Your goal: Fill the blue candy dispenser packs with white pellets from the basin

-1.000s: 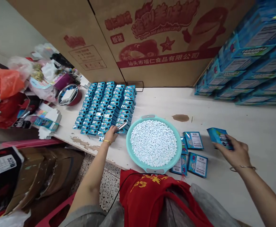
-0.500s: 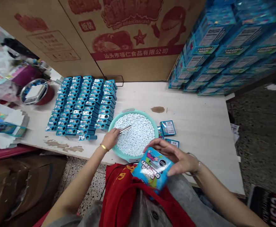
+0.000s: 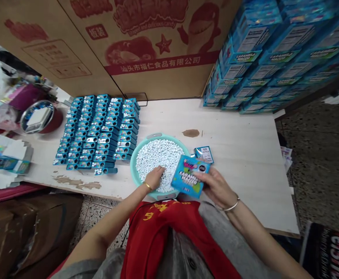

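My left hand (image 3: 154, 177) is closed and pressed down into small white candies (image 3: 158, 153) that fill a mint-green basin (image 3: 133, 170). The slim shiny metal scoop it gripped a moment ago is now hidden under the hand and candies. In my right hand (image 3: 216, 186) is a flat blue candy box (image 3: 188, 178), printed "Caramelo", thumb on its front and fingers behind. The box is tilted over the basin's right rim. Just beyond it, blue candy boxes (image 3: 204, 154) lie on the table, partly covered by the held one.
Rows of small blue dispensers (image 3: 94, 133) stand left of the basin, some with white candies on top. Large cartons (image 3: 158, 83) form a wall behind the table (image 3: 245, 162). Wrapped blue boxes (image 3: 245, 77) are stacked at the back right. A red bucket (image 3: 57, 118) stands far left.
My left hand has moved right and down into the candies, and the metal scoop has gone from sight. My right hand has raised the candy box from my lap to the basin's rim.
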`<action>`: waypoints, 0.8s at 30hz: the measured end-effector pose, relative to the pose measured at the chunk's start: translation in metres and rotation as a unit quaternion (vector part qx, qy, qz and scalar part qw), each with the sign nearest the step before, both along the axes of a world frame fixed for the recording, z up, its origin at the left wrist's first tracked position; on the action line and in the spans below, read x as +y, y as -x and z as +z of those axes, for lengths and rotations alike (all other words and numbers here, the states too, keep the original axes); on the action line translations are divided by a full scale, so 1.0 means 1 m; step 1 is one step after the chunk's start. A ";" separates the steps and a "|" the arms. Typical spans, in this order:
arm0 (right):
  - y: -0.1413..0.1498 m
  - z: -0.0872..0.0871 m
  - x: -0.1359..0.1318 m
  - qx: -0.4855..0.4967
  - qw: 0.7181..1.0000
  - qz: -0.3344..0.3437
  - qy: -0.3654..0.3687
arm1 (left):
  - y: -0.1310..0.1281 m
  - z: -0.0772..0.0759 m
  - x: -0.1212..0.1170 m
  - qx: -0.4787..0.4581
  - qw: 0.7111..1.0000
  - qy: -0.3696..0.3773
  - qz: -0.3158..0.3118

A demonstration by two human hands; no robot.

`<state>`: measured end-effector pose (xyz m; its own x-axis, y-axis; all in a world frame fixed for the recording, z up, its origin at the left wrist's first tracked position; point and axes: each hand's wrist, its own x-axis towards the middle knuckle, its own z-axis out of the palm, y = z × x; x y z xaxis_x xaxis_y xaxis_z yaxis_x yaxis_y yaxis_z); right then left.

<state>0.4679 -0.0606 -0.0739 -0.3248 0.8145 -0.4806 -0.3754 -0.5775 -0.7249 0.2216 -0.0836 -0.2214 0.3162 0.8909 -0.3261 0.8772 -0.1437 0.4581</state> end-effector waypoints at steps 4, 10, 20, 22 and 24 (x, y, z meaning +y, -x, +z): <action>-0.028 -0.046 0.019 -0.188 0.961 -0.124 -0.163 | 0.003 -0.001 0.004 -0.072 0.995 0.063 -0.006; -0.039 -0.079 0.013 -0.360 0.881 -0.079 -0.296 | 0.024 0.034 0.005 -0.177 0.983 0.038 0.010; 0.004 -0.084 0.016 -0.419 0.762 0.033 -0.492 | 0.023 0.176 0.036 -0.090 0.987 -0.037 -0.126; 0.012 -0.086 0.015 -0.418 0.751 0.041 -0.509 | 0.014 0.191 0.043 -0.015 0.986 -0.027 -0.161; 0.019 -0.089 0.012 -0.419 0.743 0.042 -0.521 | 0.003 0.203 0.047 0.068 0.980 -0.018 -0.184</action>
<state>0.4493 -0.0481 -0.1624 -0.3386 0.8795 0.3343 0.4643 0.4652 -0.7536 0.2188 -0.0363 -0.0181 0.5733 0.7368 -0.3584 0.8162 -0.4752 0.3286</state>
